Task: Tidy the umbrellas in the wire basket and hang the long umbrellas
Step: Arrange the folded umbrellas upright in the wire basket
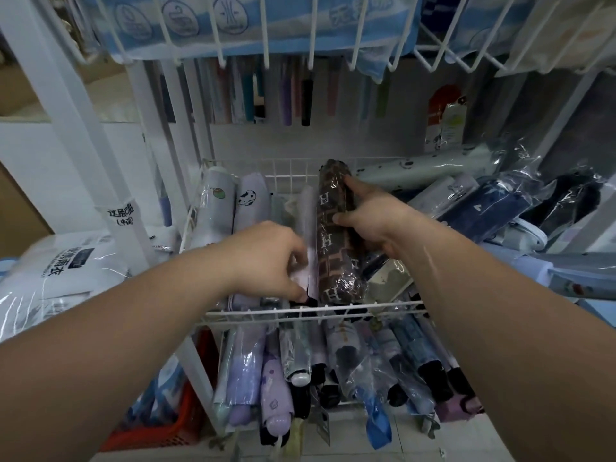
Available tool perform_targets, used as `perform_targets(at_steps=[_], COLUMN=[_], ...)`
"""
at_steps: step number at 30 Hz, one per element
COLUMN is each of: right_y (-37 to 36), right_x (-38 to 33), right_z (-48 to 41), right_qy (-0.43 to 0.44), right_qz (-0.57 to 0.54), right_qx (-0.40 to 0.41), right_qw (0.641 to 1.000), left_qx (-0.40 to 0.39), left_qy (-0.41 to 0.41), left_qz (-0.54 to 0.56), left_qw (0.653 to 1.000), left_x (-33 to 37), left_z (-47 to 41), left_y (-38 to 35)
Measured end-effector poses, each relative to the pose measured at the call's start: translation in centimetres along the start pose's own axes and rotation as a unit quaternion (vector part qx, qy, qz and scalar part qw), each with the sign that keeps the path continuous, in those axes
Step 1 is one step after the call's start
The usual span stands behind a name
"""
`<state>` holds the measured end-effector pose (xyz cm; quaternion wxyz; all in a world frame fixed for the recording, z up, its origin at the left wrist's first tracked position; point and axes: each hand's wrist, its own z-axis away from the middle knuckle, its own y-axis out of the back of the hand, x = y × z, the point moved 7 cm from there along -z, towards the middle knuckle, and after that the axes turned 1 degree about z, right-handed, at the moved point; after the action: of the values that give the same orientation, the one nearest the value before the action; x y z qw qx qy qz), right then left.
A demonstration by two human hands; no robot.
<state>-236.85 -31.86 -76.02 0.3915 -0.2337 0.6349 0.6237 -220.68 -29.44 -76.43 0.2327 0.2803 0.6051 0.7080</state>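
A white wire basket [300, 313] at mid height holds folded umbrellas in clear sleeves. My right hand [373, 216] grips a brown patterned folded umbrella [335, 241] that lies lengthwise in the basket's middle. Just left of it, my left hand [270, 258] pinches a pale lilac folded umbrella [308, 221]. Two light umbrellas [233, 208] with small prints lie at the basket's left. Dark blue and black umbrellas [500, 205] are piled loosely at its right. Long umbrellas [300, 91] hang behind, under the upper shelf.
A lower wire basket [333, 368] is packed with several folded umbrellas, handles toward me. An upper wire shelf [266, 31] holds blue-and-white packages. Bagged raincoats [56, 271] lie at the left. A red plastic crate [173, 425] stands on the floor, lower left.
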Motion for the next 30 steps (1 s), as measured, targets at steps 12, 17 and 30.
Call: perform_targets(at_steps=[12,17,30], right_y=[0.8,0.7,0.5], right_x=[0.3,0.6,0.2], right_z=[1.4,1.4,1.6], right_qy=[0.01,0.021,0.029], right_qz=[-0.074,-0.079,-0.043], right_qx=[0.02,0.021,0.021], right_qw=[0.997,0.996,0.998], left_qx=[-0.05,-0.072,-0.05], left_qy=[-0.059,-0.035,-0.036], left_qz=[-0.16,-0.181,-0.223], left_qw=[0.984,0.98,0.973], left_x=[-2.0,-3.5,-3.3], left_z=[-4.8,-4.4,-6.0], left_y=[-0.5,0.2,0.3])
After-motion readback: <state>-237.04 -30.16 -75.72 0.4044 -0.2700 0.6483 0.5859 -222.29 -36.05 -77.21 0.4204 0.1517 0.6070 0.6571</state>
